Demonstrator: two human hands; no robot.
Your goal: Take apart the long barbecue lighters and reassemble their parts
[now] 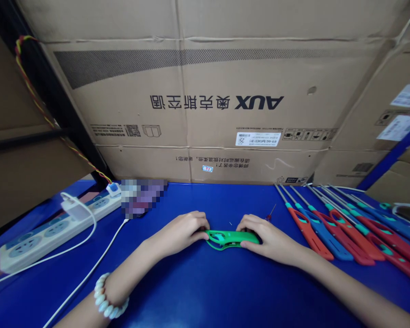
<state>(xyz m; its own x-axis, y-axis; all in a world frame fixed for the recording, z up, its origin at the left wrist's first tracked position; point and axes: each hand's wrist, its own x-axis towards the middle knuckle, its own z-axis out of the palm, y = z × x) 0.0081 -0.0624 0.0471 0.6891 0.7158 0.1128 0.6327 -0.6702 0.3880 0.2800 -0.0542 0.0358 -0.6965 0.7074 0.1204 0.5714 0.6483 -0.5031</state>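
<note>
A green lighter handle (225, 238), of the long-necked kind, lies level just above or on the blue table. Its inner parts show through the trigger opening, and no metal neck is seen on it. My left hand (187, 232) pinches its left end between thumb and fingers. Around the right end my right hand (259, 234) is closed, thumb on the near side and fingers on the far side. A small screwdriver with a red handle (268, 217) lies just beyond my right hand. A thin short piece (230, 223) rests between the hands, too small to name.
Several red, blue and orange long-necked lighters (328, 232) lie in a row at the right. A white power strip (51, 232) with a plugged-in charger (75, 210) and cables runs along the left. A cardboard wall (208, 123) closes off the back of the blue table (205, 291).
</note>
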